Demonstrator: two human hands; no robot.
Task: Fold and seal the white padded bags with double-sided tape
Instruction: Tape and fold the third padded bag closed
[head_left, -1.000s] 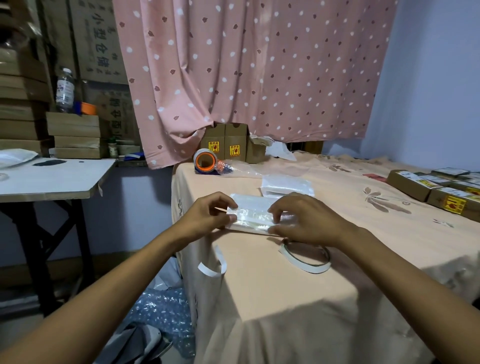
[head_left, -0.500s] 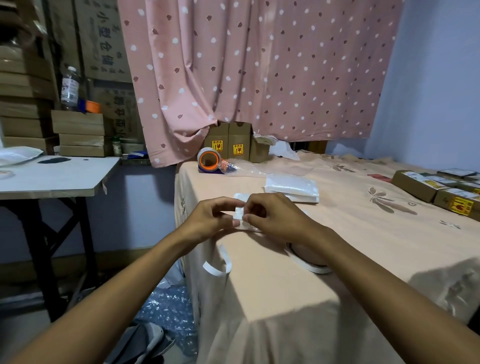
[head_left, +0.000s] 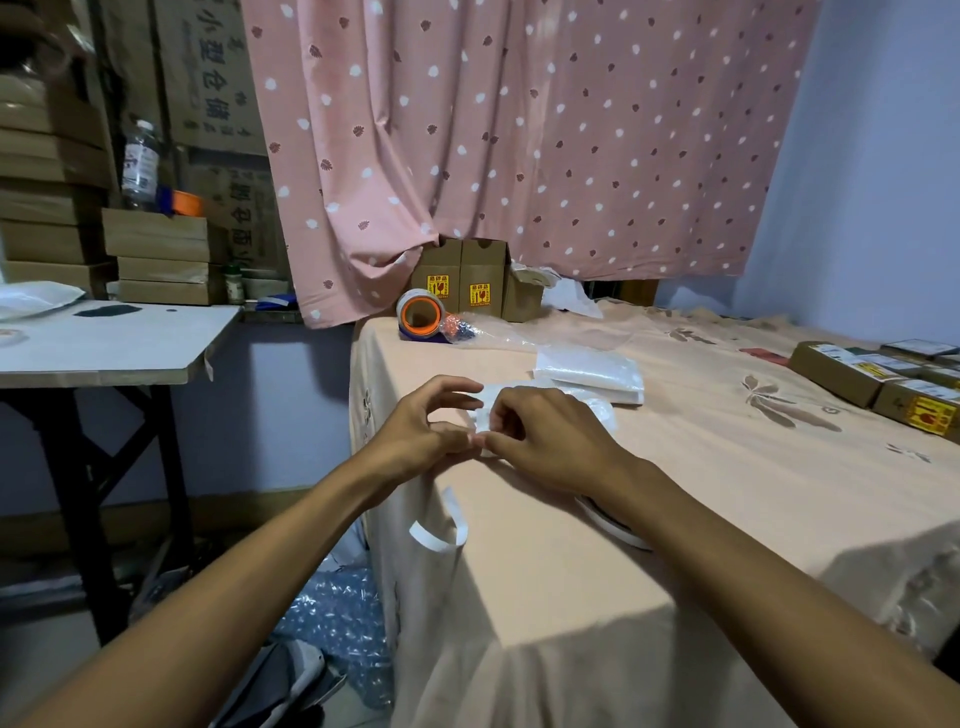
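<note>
Bag (head_left: 600, 413) on desk (head_left: 727, 493): my left hand (head_left: 431, 431) and right hand (head_left: 545, 441), pressing flat earlier, now pinch its left end; sealing likely starting.

Right grip (head_left: 545, 441) now at bag's (head_left: 592, 408) left end

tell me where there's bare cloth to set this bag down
Free: the cloth between the bag stack and the brown boxes, and the near corner, this side of the tape roll. Crowded: the back by the orange dispenser and crumpled plastic.

Pink dotted curtain (head_left: 519, 145), lilac wall (head_left: 872, 182), white side table (head_left: 104, 343)
</note>
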